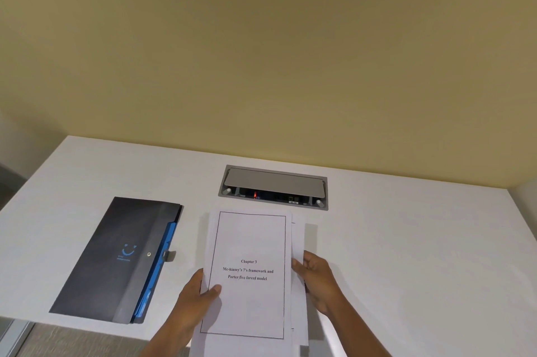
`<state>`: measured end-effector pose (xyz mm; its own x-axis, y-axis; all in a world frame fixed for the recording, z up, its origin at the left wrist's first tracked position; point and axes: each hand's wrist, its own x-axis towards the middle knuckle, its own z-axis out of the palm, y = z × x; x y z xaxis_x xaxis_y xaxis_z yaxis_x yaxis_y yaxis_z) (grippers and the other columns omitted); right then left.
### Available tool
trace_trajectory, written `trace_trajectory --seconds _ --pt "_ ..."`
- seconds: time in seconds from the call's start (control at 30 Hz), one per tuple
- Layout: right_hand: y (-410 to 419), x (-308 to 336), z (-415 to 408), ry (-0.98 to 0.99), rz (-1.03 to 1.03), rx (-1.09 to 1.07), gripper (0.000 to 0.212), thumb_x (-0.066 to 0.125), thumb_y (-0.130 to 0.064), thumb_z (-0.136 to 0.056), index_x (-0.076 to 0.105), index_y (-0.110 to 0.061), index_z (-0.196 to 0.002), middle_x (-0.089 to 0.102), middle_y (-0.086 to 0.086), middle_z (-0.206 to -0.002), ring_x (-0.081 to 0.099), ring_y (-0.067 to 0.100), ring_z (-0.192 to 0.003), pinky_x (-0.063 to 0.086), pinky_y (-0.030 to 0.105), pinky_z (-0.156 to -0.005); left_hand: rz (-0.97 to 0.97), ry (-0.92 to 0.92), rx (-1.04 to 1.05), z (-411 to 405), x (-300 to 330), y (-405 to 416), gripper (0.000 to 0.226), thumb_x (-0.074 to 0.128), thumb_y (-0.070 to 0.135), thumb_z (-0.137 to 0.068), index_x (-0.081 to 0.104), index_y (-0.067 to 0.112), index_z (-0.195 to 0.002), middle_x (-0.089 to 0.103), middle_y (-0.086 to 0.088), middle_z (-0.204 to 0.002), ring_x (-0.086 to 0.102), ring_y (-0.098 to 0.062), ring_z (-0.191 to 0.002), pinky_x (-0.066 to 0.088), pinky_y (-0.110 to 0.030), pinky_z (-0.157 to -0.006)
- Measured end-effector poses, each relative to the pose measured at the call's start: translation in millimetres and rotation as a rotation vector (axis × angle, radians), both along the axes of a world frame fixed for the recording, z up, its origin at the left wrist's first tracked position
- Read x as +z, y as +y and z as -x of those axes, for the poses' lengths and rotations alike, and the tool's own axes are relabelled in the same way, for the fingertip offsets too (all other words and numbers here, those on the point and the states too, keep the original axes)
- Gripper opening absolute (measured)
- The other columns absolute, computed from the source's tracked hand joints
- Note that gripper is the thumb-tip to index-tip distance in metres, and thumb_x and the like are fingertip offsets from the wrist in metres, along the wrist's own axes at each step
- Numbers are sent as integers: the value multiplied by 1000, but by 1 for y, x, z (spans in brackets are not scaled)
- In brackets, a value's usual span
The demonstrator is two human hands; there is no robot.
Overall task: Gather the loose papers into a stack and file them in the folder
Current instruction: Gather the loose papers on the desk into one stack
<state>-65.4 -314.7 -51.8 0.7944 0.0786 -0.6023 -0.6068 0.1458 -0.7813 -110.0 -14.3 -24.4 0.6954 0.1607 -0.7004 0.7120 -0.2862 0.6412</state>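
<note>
Paper stack [250, 272] near-centre on desk [406, 240], L hand [200, 295] & R hand [318, 281] fingers pinching its long edges; sheets prob. light, floppy, slide-prone, so grip mid-edges; closed folder [116, 257] left, apart.

Bare table [406, 240] right of papers [250, 240]

Plain yellow-beige wall [261, 37] behind flat white desk [421, 240]; grey metal recessed socket box [273, 182] set in desk, beyond the hands.
</note>
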Motion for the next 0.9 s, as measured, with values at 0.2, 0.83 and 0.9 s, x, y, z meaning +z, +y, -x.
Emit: trace_trajectory --seconds 0.2,0.83,0.9 --pt "12 15 -2 35 61 132 36 63 -4 -96 81 -26 -118 82 12 -115 77 39 -98 50 43 -80 52 -13 9 0 -3 -7 28 66 22 -98 51 46 -100 48 32 -110 55 -7 -110 45 -21 -85" --pt "18 40 -9 -75 201 47 28 63 -17 -104 65 -33 -126 77 -14 -125 69 12 -123 53 33 -108 77 -168 56 -24 4 -35 37 59 11 -99 55 47 -104 62 28 -110 58 -1 -104 48 -32 -92" --pt "23 43 -9 -109 203 -6 31 60 -17 -105 63 -35 -129 77 -15 -124 71 9 -119 55 34 -105 83 -199 60 -30 5 -40 39 56 10 -99 54 47 -112 60 28 -116 57 -8 -112 45 -35 -102"
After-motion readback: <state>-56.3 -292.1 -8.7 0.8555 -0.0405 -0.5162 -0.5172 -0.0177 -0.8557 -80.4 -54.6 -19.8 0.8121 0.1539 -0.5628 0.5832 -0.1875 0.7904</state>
